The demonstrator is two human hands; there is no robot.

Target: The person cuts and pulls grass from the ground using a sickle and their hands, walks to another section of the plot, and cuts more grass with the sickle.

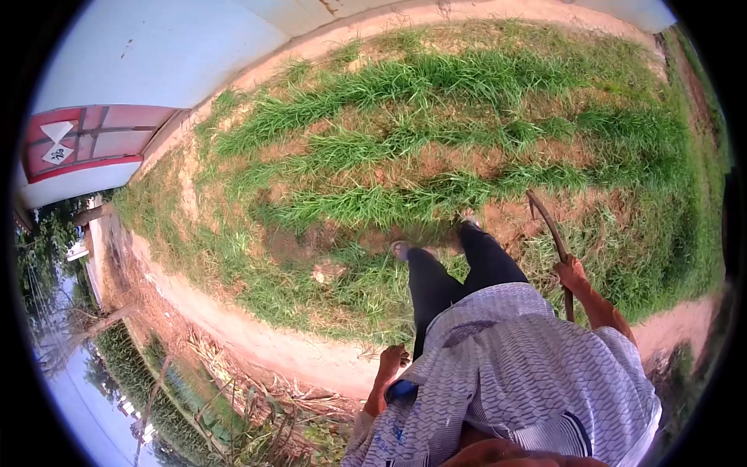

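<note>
My right hand [571,274] is closed around the brown handle of a hoe [552,226]. The handle runs on behind the fist and bends slightly towards its far end, where a small narrow head points down near the grass; the head's exact shape is hard to make out. My left hand [394,359] hangs beside my hip with its fingers curled in, and nothing shows in it. Between the hands are my dark trousers [432,284], and my feet stand at the edge of a row of green grass-like plants [373,201].
More rows of green plants [436,78] cross the plot beyond, with bare soil between them. A pale wall [194,47] with a red-framed window or door [97,140] stands at the far left. A dirt path [257,342] and dry stalks [233,370] lie to the left.
</note>
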